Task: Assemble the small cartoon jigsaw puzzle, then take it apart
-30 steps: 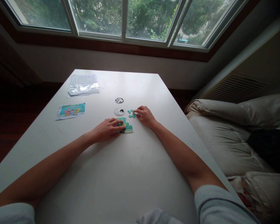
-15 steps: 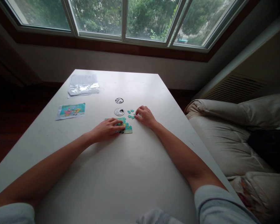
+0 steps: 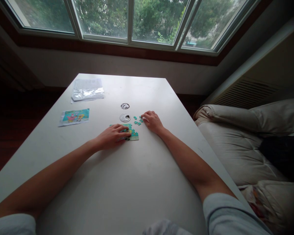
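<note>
A partly assembled jigsaw puzzle point(image 3: 134, 135), teal with yellow, lies flat on the white table. My left hand point(image 3: 114, 133) rests over its left part, fingers stretched out and covering much of the picture. To the puzzle's upper right are several loose teal puzzle pieces point(image 3: 137, 123). My right hand point(image 3: 152, 121) is at these pieces with curled fingers, its fingertips closed on a teal puzzle piece point(image 3: 140, 117) at the table surface. The thumb's grip is partly hidden.
Two round stickers or discs point(image 3: 125, 117) lie beyond the puzzle. A cartoon picture sheet point(image 3: 75, 116) is at the left, with a clear plastic sleeve point(image 3: 88, 89) and paper behind it. A cream sofa point(image 3: 232, 147) stands along the table's right side.
My right hand has shifted slightly away from me, from the nearer loose pieces to one farther back. My left hand stays on the puzzle.
</note>
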